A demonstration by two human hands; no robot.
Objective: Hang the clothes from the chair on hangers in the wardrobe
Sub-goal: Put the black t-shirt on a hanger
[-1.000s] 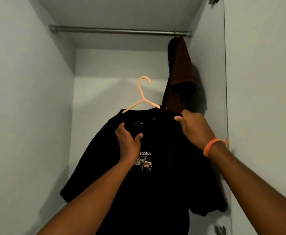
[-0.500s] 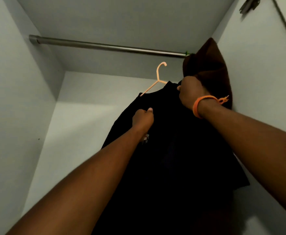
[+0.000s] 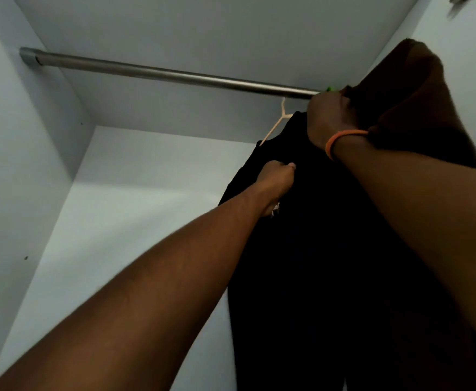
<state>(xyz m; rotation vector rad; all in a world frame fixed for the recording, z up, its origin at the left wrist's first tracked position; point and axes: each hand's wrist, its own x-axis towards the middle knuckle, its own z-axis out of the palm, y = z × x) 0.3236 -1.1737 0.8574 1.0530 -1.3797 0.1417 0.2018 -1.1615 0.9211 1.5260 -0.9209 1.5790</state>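
Note:
A black T-shirt (image 3: 310,249) hangs on a peach plastic hanger (image 3: 277,122). The top of the hanger's hook reaches the metal rail (image 3: 160,72) of the wardrobe; whether it sits over the rail is hidden. My right hand (image 3: 328,119), with an orange band on the wrist, grips the shirt's shoulder and the hanger end just below the rail. My left hand (image 3: 276,182) grips the shirt's front lower down. A brown garment (image 3: 412,88) hangs at the rail's right end, right behind my right hand.
White wardrobe walls close in on the left (image 3: 19,179), back (image 3: 152,193) and right (image 3: 471,66). The rail's long left stretch carries nothing. A green hanger hook (image 3: 329,88) shows on the rail beside the brown garment.
Both hands have lifted the black shirt and hanger upward, bringing the hook from well below the rail up to it. My view has tilted further up.

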